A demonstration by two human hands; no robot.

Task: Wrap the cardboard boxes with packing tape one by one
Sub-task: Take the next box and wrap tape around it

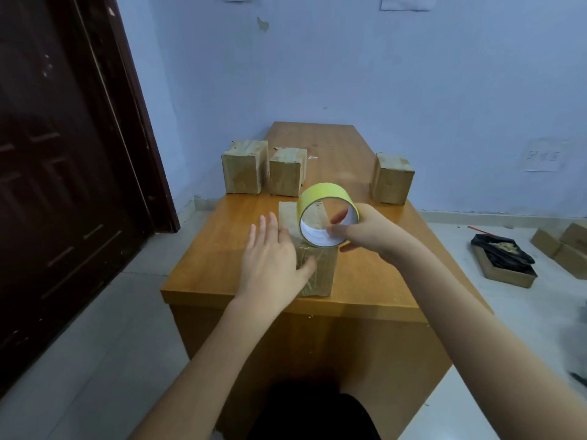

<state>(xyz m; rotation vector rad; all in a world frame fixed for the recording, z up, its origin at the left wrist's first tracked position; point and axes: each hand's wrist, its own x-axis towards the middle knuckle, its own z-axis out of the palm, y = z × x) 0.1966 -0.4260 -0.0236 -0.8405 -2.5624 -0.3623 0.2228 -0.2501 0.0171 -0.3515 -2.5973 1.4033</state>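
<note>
A cardboard box (319, 271) stands near the front of the wooden table (222, 249). My left hand (270, 258) lies flat on the box's top with straight fingers, the thumb over its near edge. My right hand (365, 233) grips a roll of yellow packing tape (324, 198), fingers through its white core, held upright on the box's top. Glossy tape runs down the box's front face. Two more cardboard boxes (243, 168) (287, 173) stand side by side at the table's left, and a third (392, 179) stands at the right.
A dark door (63, 169) is at the left and a blue wall is behind the table. On the floor at the right lie an open box with black material (505, 262) and more cardboard boxes (568, 249).
</note>
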